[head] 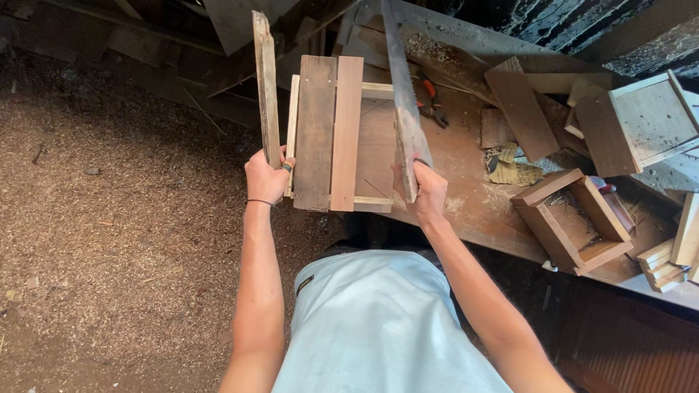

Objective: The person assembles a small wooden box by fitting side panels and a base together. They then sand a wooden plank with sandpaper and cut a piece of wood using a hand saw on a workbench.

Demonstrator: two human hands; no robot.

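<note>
Left of the left hand (266, 178) the sawdust-covered floor (109, 218) lies open, with room to swing outward. Between the two hands the slatted wooden frame (335, 138) fills the gap. Right of the right hand (426, 193) the worn brown wooden desk (466, 156) is crowded: an open square wooden box (575, 229), loose brown board offcuts (520, 109) and orange-handled pliers (431, 98) block passage; only a bare strip near the box stays free.

A rough woodworking shop

Sawdust carpets the floor (109, 240), offcut boards (520, 109) and small wooden boxes (575, 229) litter the worn bench (466, 196), and what look like orange-handled pliers (431, 100) lie among shavings.
</note>
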